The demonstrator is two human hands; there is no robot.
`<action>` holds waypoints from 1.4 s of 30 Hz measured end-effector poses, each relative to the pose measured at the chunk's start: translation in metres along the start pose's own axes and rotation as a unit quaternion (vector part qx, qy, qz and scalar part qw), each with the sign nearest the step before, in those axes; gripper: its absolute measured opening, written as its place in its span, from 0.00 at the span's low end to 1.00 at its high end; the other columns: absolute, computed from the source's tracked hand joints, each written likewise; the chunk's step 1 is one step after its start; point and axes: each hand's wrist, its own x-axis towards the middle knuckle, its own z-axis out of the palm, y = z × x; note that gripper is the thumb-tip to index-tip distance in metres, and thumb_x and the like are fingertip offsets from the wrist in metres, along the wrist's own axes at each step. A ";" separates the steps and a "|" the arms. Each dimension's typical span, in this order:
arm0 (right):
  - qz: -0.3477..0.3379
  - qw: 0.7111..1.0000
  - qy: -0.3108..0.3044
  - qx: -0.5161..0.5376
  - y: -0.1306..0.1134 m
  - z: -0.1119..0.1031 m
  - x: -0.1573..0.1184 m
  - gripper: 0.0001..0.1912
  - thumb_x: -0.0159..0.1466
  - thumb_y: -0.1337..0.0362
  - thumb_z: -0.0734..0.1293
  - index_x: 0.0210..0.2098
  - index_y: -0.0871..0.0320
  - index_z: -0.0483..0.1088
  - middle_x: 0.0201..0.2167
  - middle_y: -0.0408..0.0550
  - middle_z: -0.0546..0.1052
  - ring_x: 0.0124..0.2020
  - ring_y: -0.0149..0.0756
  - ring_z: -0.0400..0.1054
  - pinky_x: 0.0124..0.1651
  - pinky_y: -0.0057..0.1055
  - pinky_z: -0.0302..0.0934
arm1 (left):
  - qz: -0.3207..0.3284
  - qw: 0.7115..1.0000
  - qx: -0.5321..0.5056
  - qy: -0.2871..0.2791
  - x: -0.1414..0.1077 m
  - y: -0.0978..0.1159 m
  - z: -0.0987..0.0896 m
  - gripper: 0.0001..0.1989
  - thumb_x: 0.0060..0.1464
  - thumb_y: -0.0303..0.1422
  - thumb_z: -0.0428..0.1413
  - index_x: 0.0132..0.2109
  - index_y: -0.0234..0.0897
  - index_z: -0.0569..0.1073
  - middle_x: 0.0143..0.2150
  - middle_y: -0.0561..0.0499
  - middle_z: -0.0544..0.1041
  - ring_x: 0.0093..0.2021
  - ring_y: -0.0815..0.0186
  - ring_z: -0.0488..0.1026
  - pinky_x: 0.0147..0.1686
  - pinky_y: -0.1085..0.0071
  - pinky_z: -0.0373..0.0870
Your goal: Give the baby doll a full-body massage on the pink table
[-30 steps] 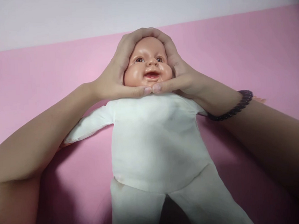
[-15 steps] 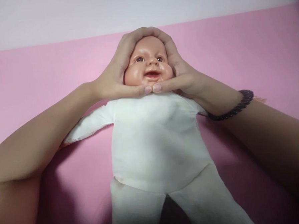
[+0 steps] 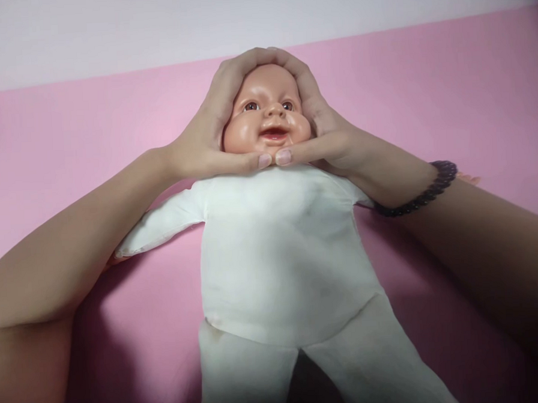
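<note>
A baby doll [image 3: 281,255] with a white cloth body and a hard plastic head lies face up, its head toward the far side. My left hand [image 3: 215,123] wraps round the head from the left, and my right hand [image 3: 325,117] from the right. Both thumbs lie under the doll's chin with their tips nearly touching. Over the top of the head the fingers of both hands meet; some fingertips are hidden behind it. The doll's arms stretch out beneath my forearms, and its legs run off the lower edge of the view.
A pink surface [image 3: 89,127] lies under the doll, with a pale white area [image 3: 151,27] beyond its far edge. A dark beaded bracelet [image 3: 426,193] circles my right wrist. Shadows fall on the pink surface on both sides of the doll.
</note>
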 end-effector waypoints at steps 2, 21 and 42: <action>0.006 1.000 0.004 -0.005 0.000 0.000 0.000 0.47 0.50 0.62 0.84 0.63 0.34 0.63 0.76 0.32 0.56 0.76 0.50 0.53 0.73 0.48 0.63 | 0.007 1.000 -0.005 0.002 0.001 -0.002 0.000 0.42 0.54 0.57 0.64 0.71 0.55 0.60 0.71 0.45 0.63 0.72 0.43 0.59 0.70 0.37 0.59; 0.005 1.000 0.000 0.000 -0.002 0.001 0.000 0.49 0.50 0.64 0.83 0.65 0.40 0.60 0.76 0.37 0.55 0.76 0.49 0.52 0.73 0.47 0.61 | -0.054 0.999 0.000 0.005 0.001 0.003 0.000 0.45 0.48 0.64 0.63 0.69 0.60 0.62 0.72 0.48 0.63 0.74 0.41 0.57 0.68 0.37 0.63; 0.030 0.999 0.031 -0.022 0.000 -0.001 0.002 0.51 0.46 0.61 0.81 0.66 0.38 0.61 0.75 0.35 0.59 0.74 0.53 0.57 0.70 0.49 0.66 | -0.055 0.998 -0.003 -0.008 0.002 0.003 -0.003 0.45 0.50 0.62 0.63 0.69 0.55 0.62 0.72 0.47 0.62 0.74 0.44 0.57 0.70 0.39 0.61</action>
